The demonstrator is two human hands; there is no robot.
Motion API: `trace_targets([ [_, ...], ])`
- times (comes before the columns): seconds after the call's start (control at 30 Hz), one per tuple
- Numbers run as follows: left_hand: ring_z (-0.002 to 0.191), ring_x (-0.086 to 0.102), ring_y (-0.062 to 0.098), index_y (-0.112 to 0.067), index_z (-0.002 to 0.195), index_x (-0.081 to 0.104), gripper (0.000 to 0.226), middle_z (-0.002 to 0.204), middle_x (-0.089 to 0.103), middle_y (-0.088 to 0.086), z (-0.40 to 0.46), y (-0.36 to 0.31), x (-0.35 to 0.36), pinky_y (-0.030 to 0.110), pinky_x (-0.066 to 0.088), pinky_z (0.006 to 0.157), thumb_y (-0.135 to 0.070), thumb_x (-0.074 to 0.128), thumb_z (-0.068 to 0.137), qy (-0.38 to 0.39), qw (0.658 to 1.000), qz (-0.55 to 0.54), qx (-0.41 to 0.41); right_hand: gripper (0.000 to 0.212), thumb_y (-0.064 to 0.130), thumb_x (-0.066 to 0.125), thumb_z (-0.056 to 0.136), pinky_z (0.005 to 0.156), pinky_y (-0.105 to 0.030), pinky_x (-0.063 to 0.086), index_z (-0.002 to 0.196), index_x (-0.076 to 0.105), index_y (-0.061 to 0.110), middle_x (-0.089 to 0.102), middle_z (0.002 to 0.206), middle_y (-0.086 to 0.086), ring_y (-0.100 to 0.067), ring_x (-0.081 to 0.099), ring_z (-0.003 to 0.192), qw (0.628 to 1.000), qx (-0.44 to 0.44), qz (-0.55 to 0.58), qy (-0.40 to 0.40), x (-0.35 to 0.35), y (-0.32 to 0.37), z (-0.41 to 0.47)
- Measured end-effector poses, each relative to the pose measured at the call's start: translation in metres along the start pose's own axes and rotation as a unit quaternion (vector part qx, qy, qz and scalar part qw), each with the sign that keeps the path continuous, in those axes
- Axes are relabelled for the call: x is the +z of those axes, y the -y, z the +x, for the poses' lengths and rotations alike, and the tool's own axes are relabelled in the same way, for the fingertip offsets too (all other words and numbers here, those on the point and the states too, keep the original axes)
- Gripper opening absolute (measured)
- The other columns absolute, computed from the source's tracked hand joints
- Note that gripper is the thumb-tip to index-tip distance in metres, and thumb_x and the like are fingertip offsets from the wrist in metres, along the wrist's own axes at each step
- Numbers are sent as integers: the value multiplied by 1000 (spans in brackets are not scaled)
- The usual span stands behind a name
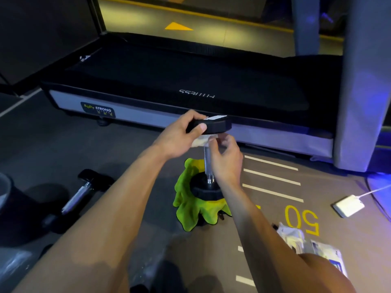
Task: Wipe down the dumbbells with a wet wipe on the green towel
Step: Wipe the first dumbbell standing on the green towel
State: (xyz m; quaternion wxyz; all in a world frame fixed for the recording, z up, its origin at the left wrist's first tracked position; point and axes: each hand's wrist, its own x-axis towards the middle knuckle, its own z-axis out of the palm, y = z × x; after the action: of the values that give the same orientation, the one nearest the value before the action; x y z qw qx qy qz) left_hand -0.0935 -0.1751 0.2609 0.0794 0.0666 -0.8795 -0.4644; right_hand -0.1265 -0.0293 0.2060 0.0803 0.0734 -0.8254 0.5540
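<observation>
Green towel [191, 210], black dumbbell [208, 188], white wipe [201, 140].

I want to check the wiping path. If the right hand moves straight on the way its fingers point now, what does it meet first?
The right hand points up and left, so it probably meets the wet wipe bunched under the dumbbell's top head first, then the left hand. Depth is unclear.

The only camera sits on my head and looks forward and steeply down, so both my forearms run up from the bottom edge and my hands [203, 142] meet close in near the middle of the view. Its wide lens bends the edges, taking in the floor [127, 149] right beneath me and the treadmill [190, 81] across the top, farther off, with no second view.
</observation>
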Motion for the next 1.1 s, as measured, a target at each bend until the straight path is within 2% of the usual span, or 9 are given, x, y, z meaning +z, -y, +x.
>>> trace_targets([
  [0.07, 107, 57, 9, -24, 132, 59, 26, 121, 65, -7, 1, -1, 1, 8, 40, 83, -32, 56, 107, 0, 1000, -3, -1, 15, 25, 62, 98, 83, -31, 46, 105, 68, 13, 75, 100, 1, -21, 67, 97, 1000, 7, 9, 18, 0, 3, 3],
  [0.17, 104, 64, 17, -24, 129, 59, 22, 117, 68, -3, 3, -4, 4, 27, 50, 92, -30, 57, 107, -5, 1000, -14, 2, 12, 22, 57, 101, 73, -31, 41, 105, 63, 14, 74, 99, -5, -28, 66, 95, 998, 8, 22, 50, 13, 5, 1],
  [0.33, 112, 63, 16, -24, 126, 60, 21, 119, 68, -5, 5, -6, 5, 33, 49, 97, -32, 57, 107, -7, 1000, 0, -3, 33, 20, 52, 104, 90, -35, 49, 137, 49, 17, 69, 125, -9, -27, 64, 114, 989, 5, 41, 144, 24, -2, 18],
  [0.5, 108, 66, 17, -26, 125, 60, 20, 113, 71, -5, 2, 2, -2, 41, 52, 100, -34, 58, 106, -2, 1000, -6, -16, 18, 25, 52, 87, 67, -32, 45, 69, 55, 23, 58, 64, 5, -12, 52, 63, 950, 34, 113, 290, 16, -2, 40],
  [0.67, 110, 66, 16, -27, 124, 60, 20, 117, 71, -6, -4, 3, -1, 40, 52, 102, -34, 59, 106, -5, 1000, -3, -14, 22, 18, 62, 87, 59, -31, 45, 66, 64, 24, 57, 59, 6, -9, 52, 54, 943, 101, 152, 277, 17, 0, 42],
  [0.77, 112, 65, 16, -28, 124, 59, 19, 118, 70, -7, -5, 2, -3, 44, 52, 103, -34, 57, 106, -6, 1000, -4, -13, 2, 20, 62, 97, 70, -28, 45, 98, 63, 21, 65, 85, 7, -15, 60, 80, 985, 83, 91, 123, 34, 8, 21],
  [0.87, 113, 64, 14, -28, 123, 59, 17, 120, 70, -6, -6, -3, -1, 39, 52, 102, -32, 58, 106, -6, 1000, -2, -8, 11, 25, 54, 99, 82, -37, 42, 106, 56, 17, 61, 102, -3, -34, 61, 100, 995, 13, -92, 25, 49, 6, 0],
  [1.0, 113, 65, 16, -27, 123, 60, 18, 119, 71, -5, -4, -3, 0, 41, 51, 104, -32, 58, 106, -12, 1000, 2, -14, 28, 35, 54, 100, 78, -42, 50, 115, 59, 13, 71, 105, -16, -40, 65, 97, 984, -34, -84, 151, 28, -8, 23],
  [1.1, 112, 65, 16, -27, 125, 60, 21, 117, 71, -6, -3, -1, -2, 41, 51, 103, -35, 58, 106, -10, 1000, 6, -20, 31, 37, 47, 100, 70, -37, 50, 82, 62, 17, 67, 75, 0, -16, 62, 70, 960, -30, 12, 278, 12, -12, 38],
])
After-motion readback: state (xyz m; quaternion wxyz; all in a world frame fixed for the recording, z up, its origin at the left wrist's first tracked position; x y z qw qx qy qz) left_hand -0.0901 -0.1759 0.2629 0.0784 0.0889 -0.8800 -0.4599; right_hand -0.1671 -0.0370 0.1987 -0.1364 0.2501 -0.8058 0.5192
